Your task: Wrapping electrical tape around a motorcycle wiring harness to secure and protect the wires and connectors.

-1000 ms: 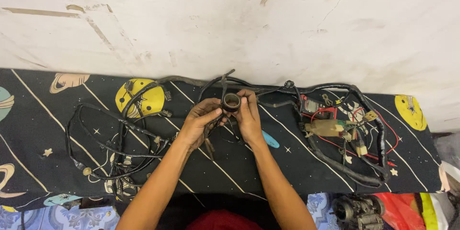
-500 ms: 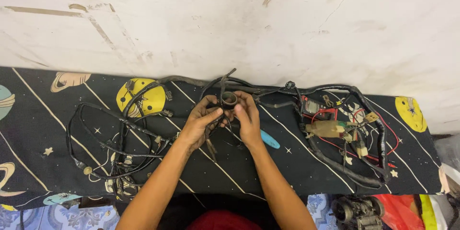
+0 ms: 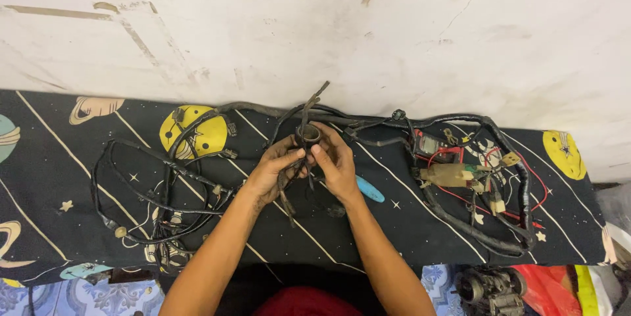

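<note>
A long black wiring harness (image 3: 177, 178) lies spread over a dark cloth with planets and stars (image 3: 59, 178). My left hand (image 3: 273, 171) and my right hand (image 3: 336, 166) meet at its middle, both gripping a bundle of cables and a small roll of black tape (image 3: 309, 134) held between the fingertips. A loose strip of tape (image 3: 314, 96) sticks up from the bundle. A blue-handled tool (image 3: 370, 190) lies just right of my right hand, partly hidden by it.
The harness's right end carries red wires, a beige connector block (image 3: 448, 174) and small plugs. Looped cables lie at left. A white scuffed wall (image 3: 328, 20) rises behind. A metal engine part (image 3: 490, 286) and red plastic sit on the floor at lower right.
My hands stay at the harness's middle; the fingers have shifted slightly around the tape roll. Nothing else has moved.
</note>
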